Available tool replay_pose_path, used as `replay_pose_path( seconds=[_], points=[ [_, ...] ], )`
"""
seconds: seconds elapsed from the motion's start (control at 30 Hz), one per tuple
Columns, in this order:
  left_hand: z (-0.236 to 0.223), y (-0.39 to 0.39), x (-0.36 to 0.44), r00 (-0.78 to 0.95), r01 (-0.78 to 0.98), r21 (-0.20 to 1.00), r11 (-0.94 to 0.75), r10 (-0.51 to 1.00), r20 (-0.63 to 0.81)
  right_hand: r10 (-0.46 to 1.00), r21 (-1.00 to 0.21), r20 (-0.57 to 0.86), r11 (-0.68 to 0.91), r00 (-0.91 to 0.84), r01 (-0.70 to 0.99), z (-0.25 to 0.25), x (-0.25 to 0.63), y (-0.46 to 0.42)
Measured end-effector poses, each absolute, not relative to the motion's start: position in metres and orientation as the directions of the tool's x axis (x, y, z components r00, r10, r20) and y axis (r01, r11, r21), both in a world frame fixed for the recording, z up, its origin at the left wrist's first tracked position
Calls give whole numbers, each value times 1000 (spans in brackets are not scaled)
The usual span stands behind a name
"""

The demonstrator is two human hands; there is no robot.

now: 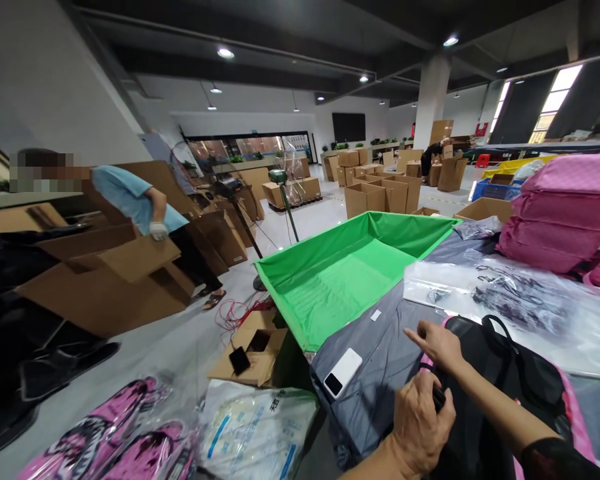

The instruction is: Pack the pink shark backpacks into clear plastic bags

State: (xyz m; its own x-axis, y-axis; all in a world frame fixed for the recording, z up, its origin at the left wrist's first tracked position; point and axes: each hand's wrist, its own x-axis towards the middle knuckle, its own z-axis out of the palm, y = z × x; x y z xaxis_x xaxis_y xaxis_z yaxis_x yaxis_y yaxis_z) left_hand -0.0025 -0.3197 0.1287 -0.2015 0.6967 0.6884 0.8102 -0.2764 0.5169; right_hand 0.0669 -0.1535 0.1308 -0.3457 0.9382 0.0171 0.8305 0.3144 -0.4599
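Observation:
A black backpack with pink edging [485, 373] lies on the grey cloth at the lower right, its black top handle standing up. My left hand [420, 423] is closed around a black strap-like piece at the bag's near left side. Just above it, my right hand [437, 343] rests at the bag's pink edge with the index finger stretched out to the left; its underside is hidden. A white phone-like device [343, 373] lies on the cloth to the left of both hands. Behind the bag is a stack of clear plastic bags [510, 300] with black print.
A green fabric bin [330, 287] adjoins the grey-covered table [375, 353]. Pink backpacks [565, 213] are piled at right. Wrapped pink bags [100, 427] and a white sack [260, 427] lie lower left. A person in blue [130, 193] handles a large carton [120, 287].

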Motion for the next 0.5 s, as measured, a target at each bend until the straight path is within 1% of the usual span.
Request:
replay_pose_path(
  seconds=[0.07,0.13,0.27,0.33,0.4,0.5],
  points=[
    [130,-316,-7,-175,816,514,-266,733,657,921,-438,24,359,-389,824,129,76,-157],
    [129,-313,-12,-164,800,548,-243,790,590,917,-444,33,369,-397,816,128,87,-153],
    [122,-299,-16,-274,746,661,-78,869,411,943,-522,93,320,-320,791,132,109,-116],
    [116,-289,-10,-285,740,669,-68,869,404,959,-567,141,281,-245,774,137,118,-89],
    [111,-278,1,-242,749,650,-127,862,446,968,-597,178,249,-177,763,138,127,-65],
    [107,-266,23,-206,747,646,-155,870,448,978,-609,189,191,-93,770,129,143,-39]
  ],
)
